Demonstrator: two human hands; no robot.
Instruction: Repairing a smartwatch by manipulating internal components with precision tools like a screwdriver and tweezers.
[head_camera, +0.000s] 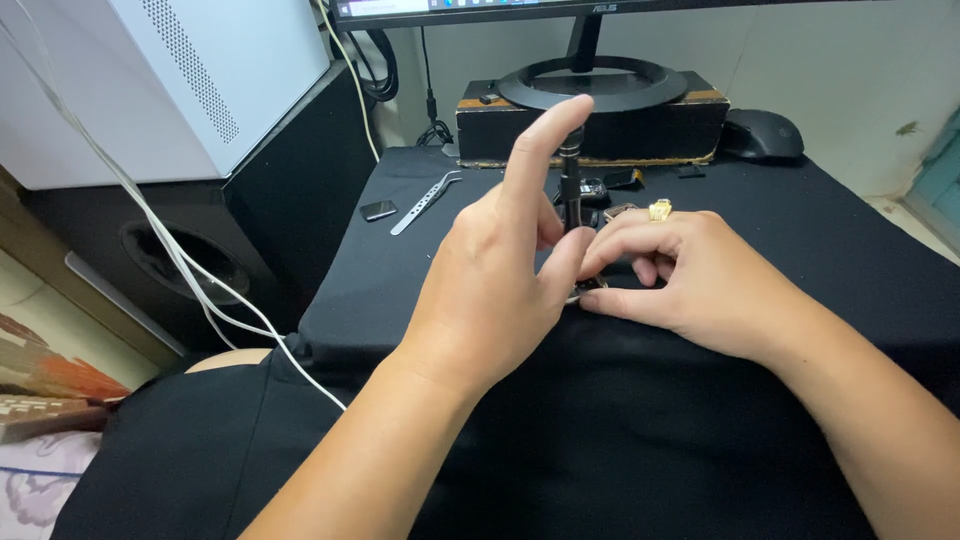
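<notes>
- A black cloth-covered bench (800, 230) sits under a monitor stand.
- The left hand (495, 270) pinches an upright slim dark metal screwdriver (570, 185), forefinger capping its top.
- The right hand (690, 280) curls closed over a small item at the tip, mostly hidden.
- Silver metal tweezers (425, 203) lie well apart.

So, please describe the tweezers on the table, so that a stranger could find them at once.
Start at the black cloth table under the monitor stand. Look to its far left part, beyond the left hand. The tweezers lie there slanted, long, thin and silvery, beside a small dark flat rectangular piece; nothing else nearby is metal-bright.
</notes>
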